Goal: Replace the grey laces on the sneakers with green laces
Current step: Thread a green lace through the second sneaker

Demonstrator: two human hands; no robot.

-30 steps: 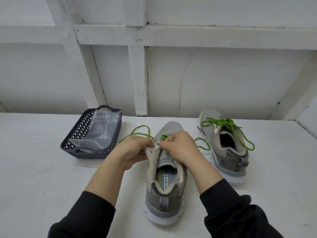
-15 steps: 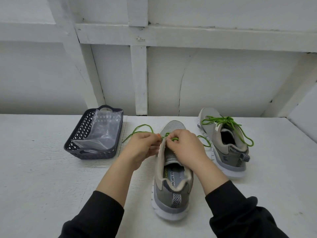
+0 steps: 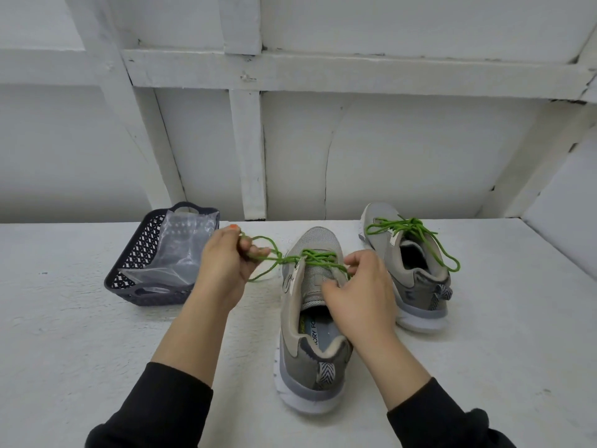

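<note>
On the white, rough-painted counter (image 3: 64, 350) a grey sneaker (image 3: 310, 367) stands at centre, its toe at twelve o'clock. The left hand (image 3: 223, 266) pinches its green lace (image 3: 284, 260), stretched toward ten o'clock. The right hand (image 3: 361, 292) grips the sneaker's upper beside the eyelets, so the hands are apart. A second sneaker (image 3: 416, 286), laced green, sits at two o'clock. A dark basket (image 3: 129, 263) holding a clear plastic bag (image 3: 181, 250) sits at ten o'clock. Behind them rises a white boarded wall (image 3: 387, 150) with beams.
</note>
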